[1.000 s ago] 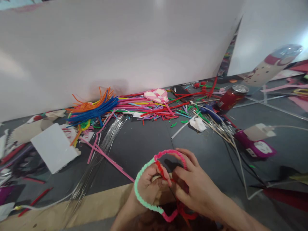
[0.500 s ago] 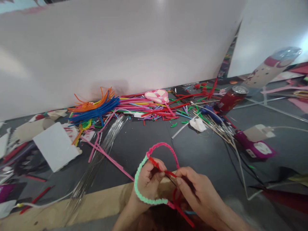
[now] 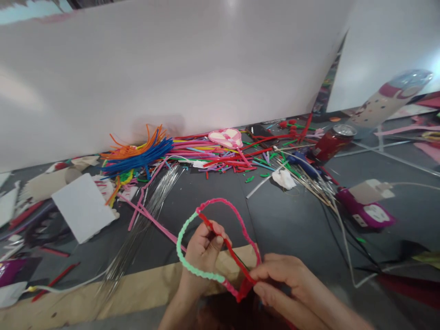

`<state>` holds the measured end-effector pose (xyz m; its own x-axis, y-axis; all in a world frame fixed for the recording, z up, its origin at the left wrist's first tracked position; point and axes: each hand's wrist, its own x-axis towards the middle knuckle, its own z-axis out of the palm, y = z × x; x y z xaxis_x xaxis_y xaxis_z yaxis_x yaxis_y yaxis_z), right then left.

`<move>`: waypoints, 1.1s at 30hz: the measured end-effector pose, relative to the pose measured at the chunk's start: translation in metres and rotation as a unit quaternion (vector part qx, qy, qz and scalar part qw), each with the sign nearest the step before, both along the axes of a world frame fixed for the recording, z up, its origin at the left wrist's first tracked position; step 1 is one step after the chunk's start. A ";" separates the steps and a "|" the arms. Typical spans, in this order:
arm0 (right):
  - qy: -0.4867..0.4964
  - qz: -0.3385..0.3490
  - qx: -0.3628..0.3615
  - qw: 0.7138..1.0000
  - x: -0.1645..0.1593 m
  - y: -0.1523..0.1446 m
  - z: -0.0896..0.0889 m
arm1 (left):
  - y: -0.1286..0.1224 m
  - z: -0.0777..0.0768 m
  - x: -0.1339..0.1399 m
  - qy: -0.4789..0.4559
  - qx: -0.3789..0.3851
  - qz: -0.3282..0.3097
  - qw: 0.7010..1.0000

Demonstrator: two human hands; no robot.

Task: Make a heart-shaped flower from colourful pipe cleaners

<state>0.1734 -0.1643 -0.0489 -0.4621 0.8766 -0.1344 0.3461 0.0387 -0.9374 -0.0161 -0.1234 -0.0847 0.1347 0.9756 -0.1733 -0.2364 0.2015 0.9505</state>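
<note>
A loop of twisted, fuzzy pipe cleaners, with a mint-green section (image 3: 202, 274) and a pink section (image 3: 237, 217), surrounds the fingers of my left hand (image 3: 203, 247). A red pipe cleaner (image 3: 231, 251) crosses the loop from the joint at its upper left. My left hand pinches this red strand between thumb and fingers. Lower right, my right hand (image 3: 292, 286) grips the strand farther along, close to the loop's pink side. Between the hands the strand runs nearly straight, with a thin dark line beside it. My right palm hides what lies beneath it.
Bundles of blue pipe cleaners (image 3: 144, 158) and pink ones (image 3: 192, 149) lie along the white panel (image 3: 206, 59). Thin silver wires (image 3: 137, 229) spread at left beside a white card (image 3: 82, 208). At right are a red can (image 3: 332, 145), a bottle (image 3: 388, 98), and a white charger (image 3: 369, 190) with its cable.
My right hand has moved down, and a longer stretch of the red pipe cleaner shows between my hands. The loop has shifted left and looks wider.
</note>
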 end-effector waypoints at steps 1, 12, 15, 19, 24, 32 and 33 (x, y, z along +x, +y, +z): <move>0.014 -0.008 -0.023 1.000 0.001 -0.001 -0.001 | 0.000 0.000 0.000 -0.001 0.005 0.001 1.000; 0.078 -0.172 0.030 0.982 0.009 0.007 -0.015 | -0.004 0.000 0.002 -0.059 -0.039 -0.072 0.995; -0.019 -0.117 0.156 0.981 0.012 0.008 -0.005 | -0.002 -0.001 0.003 -0.019 -0.028 -0.049 0.998; -0.100 0.032 0.325 0.940 0.004 0.006 -0.005 | 0.002 -0.001 0.004 -0.003 -0.038 -0.008 0.999; -0.214 0.102 0.445 0.863 -0.010 0.000 -0.026 | 0.002 -0.001 0.005 -0.004 -0.065 -0.008 0.998; -0.356 0.127 0.395 0.837 -0.019 0.000 -0.026 | -0.001 -0.006 0.005 0.057 -0.027 -0.018 0.998; -0.362 0.120 0.393 0.837 -0.021 0.000 -0.027 | -0.001 -0.005 0.004 0.061 -0.023 -0.020 0.998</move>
